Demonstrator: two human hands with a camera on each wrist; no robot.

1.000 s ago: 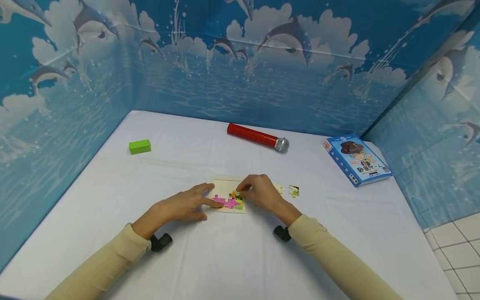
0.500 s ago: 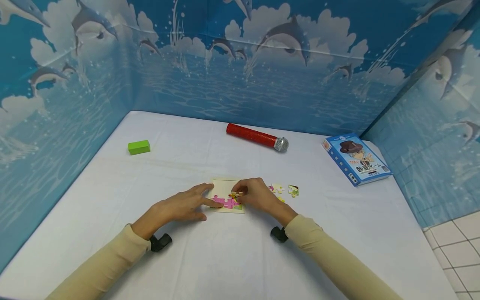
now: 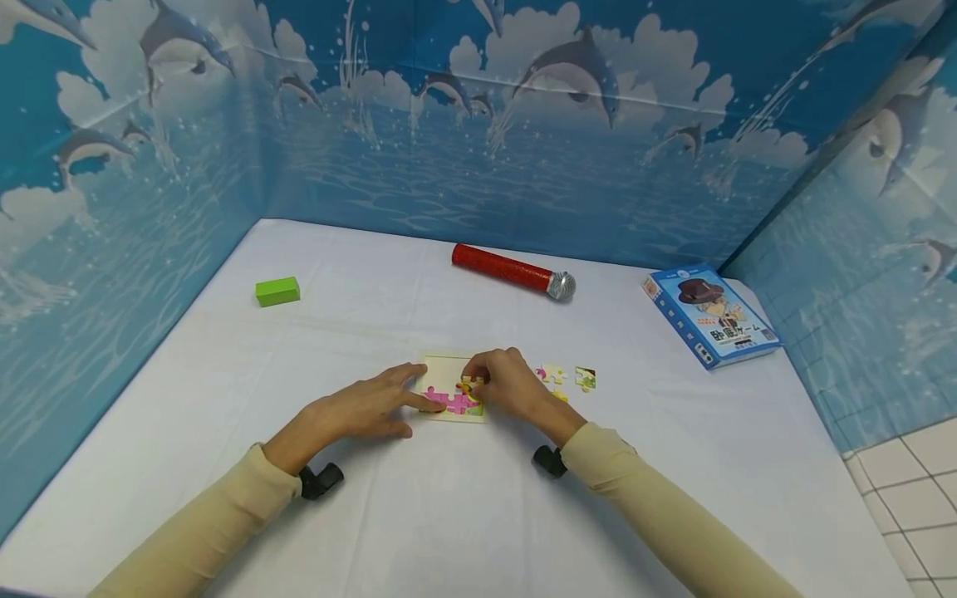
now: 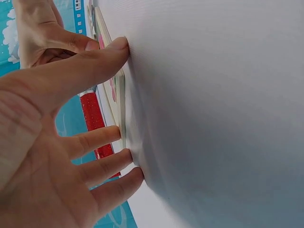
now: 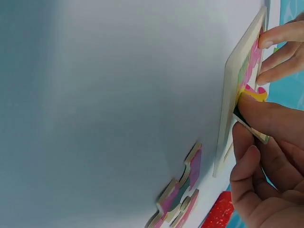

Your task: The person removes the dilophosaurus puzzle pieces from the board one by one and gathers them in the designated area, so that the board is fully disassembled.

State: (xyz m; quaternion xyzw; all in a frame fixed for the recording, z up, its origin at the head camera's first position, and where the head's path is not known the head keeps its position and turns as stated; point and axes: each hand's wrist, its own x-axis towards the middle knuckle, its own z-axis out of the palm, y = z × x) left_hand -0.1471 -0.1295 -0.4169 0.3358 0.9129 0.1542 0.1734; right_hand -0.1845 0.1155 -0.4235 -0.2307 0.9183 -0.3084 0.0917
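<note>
A yellow puzzle piece [image 5: 257, 95] is pinched between the thumb and fingers of the right hand [image 3: 512, 386]; it is held tilted over the right part of a shallow puzzle tray [image 3: 445, 365], and whether the tray is touched by its lower edge cannot be told. The fingers of the left hand [image 3: 366, 405] are spread, one being laid at the tray's far left corner and another on the joined pink pieces [image 3: 453, 404], which are set along the tray's near side. The far part of the tray is left bare, its pale floor exposed. Just to the right of the right hand, loose puzzle pieces [image 3: 586, 379] are scattered, some partly hidden by that hand. Each wrist is fitted with a small black device [image 3: 321, 482] and covered by a beige sleeve [image 3: 217, 507]. Farther out on the white-covered tabletop [image 3: 449, 515], a green block [image 3: 277, 291] is placed at the far left, a red microphone [image 3: 504, 267] is laid at the far middle with its silver head turned right, and a blue box [image 3: 712, 317] is set at the far right. The tabletop is bordered by a dolphin-printed curtain [image 3: 419, 183], and white tiles [image 3: 912, 490] are seen at the near right.
</note>
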